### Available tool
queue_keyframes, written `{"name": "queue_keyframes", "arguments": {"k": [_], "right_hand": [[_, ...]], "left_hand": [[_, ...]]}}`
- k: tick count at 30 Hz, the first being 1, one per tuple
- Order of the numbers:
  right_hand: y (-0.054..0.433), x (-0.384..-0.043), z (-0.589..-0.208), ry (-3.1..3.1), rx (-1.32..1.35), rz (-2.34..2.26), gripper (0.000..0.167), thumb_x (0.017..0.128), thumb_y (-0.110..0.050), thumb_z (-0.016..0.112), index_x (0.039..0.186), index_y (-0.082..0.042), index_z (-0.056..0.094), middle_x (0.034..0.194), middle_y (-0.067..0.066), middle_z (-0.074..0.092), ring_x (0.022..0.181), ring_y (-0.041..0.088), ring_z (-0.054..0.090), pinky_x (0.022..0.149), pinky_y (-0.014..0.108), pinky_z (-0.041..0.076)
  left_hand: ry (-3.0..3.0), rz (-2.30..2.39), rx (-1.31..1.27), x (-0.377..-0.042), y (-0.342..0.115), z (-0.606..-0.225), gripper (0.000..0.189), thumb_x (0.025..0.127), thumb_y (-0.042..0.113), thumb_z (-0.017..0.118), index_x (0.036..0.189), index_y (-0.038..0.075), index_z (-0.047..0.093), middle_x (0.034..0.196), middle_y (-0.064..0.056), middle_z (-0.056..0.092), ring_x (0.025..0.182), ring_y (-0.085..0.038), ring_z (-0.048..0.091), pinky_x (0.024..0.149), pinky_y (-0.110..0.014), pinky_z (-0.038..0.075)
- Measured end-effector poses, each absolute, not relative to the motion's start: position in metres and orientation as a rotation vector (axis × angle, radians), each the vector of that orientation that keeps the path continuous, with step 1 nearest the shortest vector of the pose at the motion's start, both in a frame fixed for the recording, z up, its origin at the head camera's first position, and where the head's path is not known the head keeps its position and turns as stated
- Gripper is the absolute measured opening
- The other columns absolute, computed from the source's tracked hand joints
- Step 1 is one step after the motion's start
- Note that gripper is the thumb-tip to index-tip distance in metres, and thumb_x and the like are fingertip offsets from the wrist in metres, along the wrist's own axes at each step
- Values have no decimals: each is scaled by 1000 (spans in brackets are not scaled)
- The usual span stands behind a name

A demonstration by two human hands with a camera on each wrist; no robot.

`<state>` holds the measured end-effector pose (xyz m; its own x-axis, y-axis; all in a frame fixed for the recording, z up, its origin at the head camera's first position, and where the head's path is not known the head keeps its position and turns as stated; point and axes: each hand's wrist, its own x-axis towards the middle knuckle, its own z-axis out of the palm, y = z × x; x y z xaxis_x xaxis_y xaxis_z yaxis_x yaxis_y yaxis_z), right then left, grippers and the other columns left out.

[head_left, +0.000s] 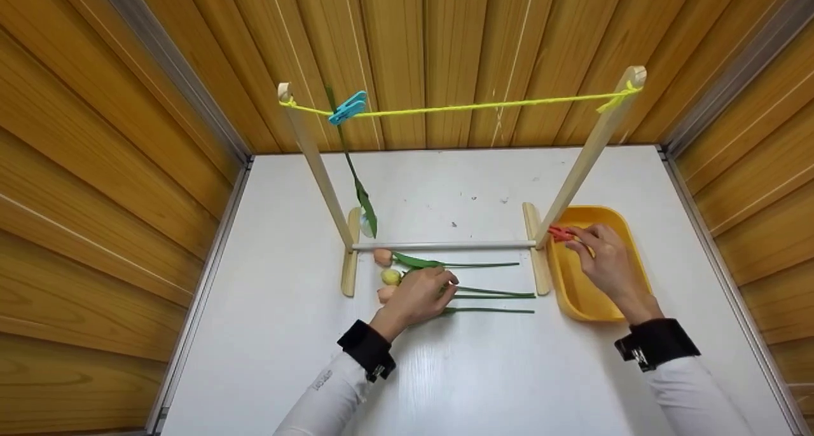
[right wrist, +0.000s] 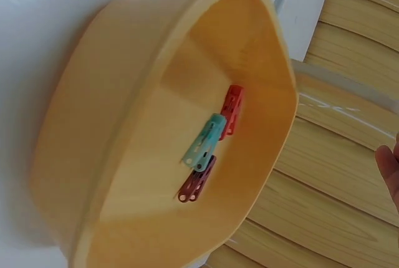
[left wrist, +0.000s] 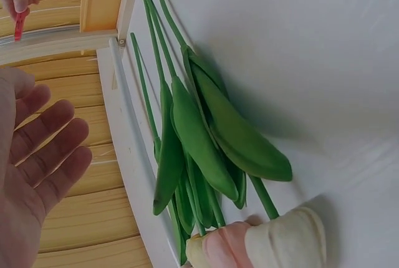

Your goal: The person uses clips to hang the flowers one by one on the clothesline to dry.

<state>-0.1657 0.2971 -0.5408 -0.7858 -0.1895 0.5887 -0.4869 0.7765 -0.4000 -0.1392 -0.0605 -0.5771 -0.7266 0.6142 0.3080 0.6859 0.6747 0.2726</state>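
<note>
Wearing white sleeves and black wrist bands nearest the head camera, reaching forward over a white worktop. Holding the left hand above loose tulips, presenting in the left wrist view a bare palm and slightly bent fingers spread apart from one another; leaving contact with the leaves impossible to tell. Displaying on the worktop around and beneath that hand, from far to near, a peach tulip, a yellow tulip, a second peach tulip and, in the left wrist view, a white tulip, pointing blossoms leftward and stems toward the right post.

Clamping with the right hand a red clothespin, pinching it between thumb and fingertips at the left rim of a yellow basin, near the foot of the right post. Revealing inside the basin, from the right wrist, another red clothespin, a teal clothespin and a maroon clothespin, lying close together.

Stretching a yellow cord between the right post and the left post, while joining both low down with a white crossbar. Gripping the cord near the left post with a blue clothespin, suspending a hanging tulip blossom downward.
</note>
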Motion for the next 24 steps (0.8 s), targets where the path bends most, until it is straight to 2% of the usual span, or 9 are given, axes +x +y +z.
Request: {"name": "queue_keyframes", "arguments": {"k": [11,17,24], "right_hand": [[267,-169,-512,-2301,674,754,33,72,6,80,105,4,75,75,11,53,69,17,44,64,19,30],[257,-174,-507,-2299,713,754,29,75,4,79,103,3,76,73,10,54,68,15,44,62,19,32],[251,-179,-507,-2296,708,756,28,73,3,80,101,3,77,70,10,53,66,17,44,61,19,33]], "left_hand": [[-2732,-364,-1208,-135,-55,-596,17,98,29,60,104,18,71,94,4,70,84,-13,67,71,-27,55],[-2742,-272,-1281,-131,-53,-607,17,97,29,61,107,18,69,100,3,70,93,-13,68,79,-27,56],[-2753,-214,-1322,-128,-49,-616,13,95,23,64,104,16,68,96,1,67,87,-15,65,75,-28,55]]}}
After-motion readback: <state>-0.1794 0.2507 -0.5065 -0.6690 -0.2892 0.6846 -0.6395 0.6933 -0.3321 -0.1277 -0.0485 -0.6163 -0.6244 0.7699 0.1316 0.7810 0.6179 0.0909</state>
